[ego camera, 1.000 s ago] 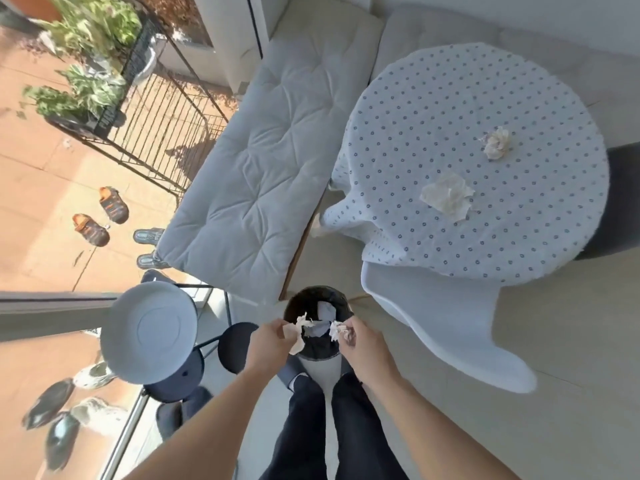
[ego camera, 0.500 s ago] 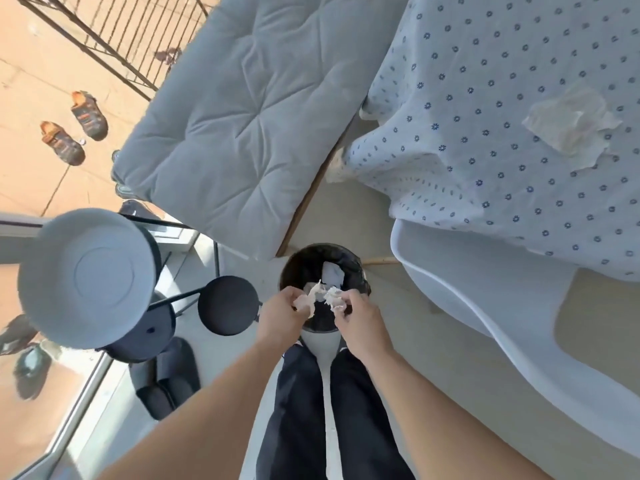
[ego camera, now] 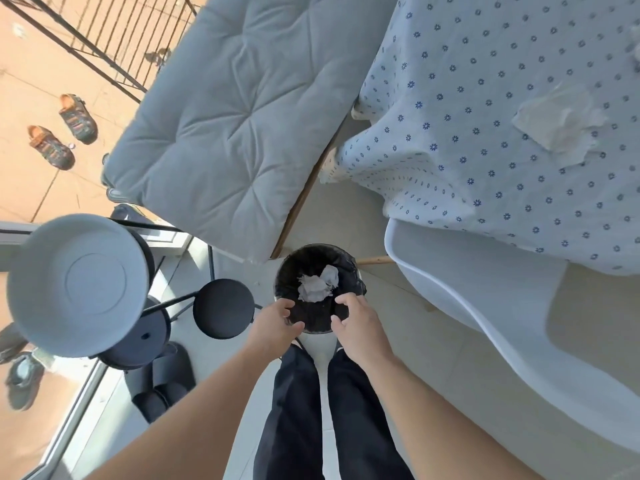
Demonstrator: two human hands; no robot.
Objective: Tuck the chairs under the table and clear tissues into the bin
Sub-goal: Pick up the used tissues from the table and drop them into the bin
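A small black bin stands on the floor right in front of my feet. White crumpled tissues lie inside it. My left hand and my right hand hover over the bin's near rim, fingers spread, with nothing in them. A flat tissue lies on the round table with the dotted cloth at the upper right. Another tissue shows at the right edge. A white chair sits partly under the table.
A grey cushioned bench runs along the upper left. A tiered stand with a pale round tray and a dark disc stands left of the bin. Black slippers lie below it. A window frame borders the left.
Both hands have let go of the tissues they held, and the tissues now lie in the bin. The hands have opened and drawn slightly apart. My head has tilted further down toward the bin.
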